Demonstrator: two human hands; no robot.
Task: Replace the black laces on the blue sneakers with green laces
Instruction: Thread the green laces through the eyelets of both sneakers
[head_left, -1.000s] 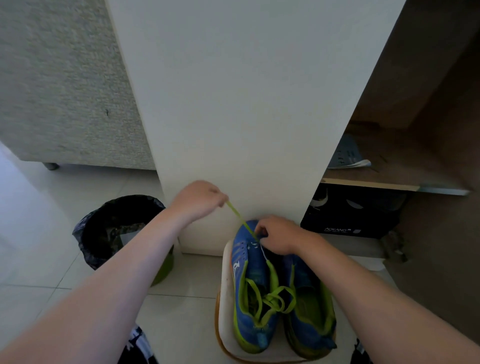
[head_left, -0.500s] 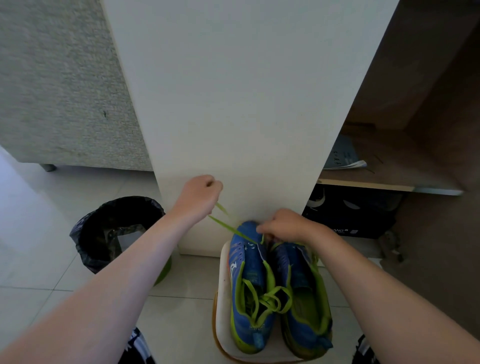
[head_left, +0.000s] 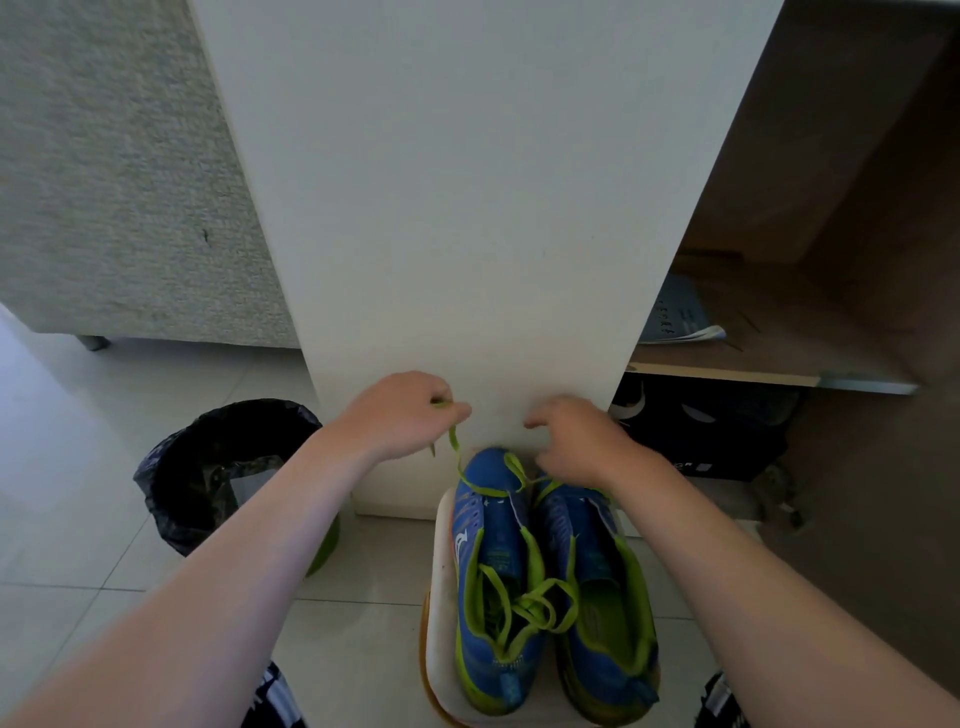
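For tensioning, green lace (head_left: 457, 460) is pinched in left hand (head_left: 400, 415); other end apparently gripped by curled fingers of right hand (head_left: 576, 441).

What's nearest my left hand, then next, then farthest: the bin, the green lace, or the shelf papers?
1. green lace, pinched in the left hand.
2. bin, down on its left.
3. papers, on the shelf, far right.

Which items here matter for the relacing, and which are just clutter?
Job:
- left hand, pinching the green lace
- right hand, at the toe end
- blue sneakers
- white stool under them

Clutter:
- black-bagged bin
- paper on the shelf
- black box
- grey sofa
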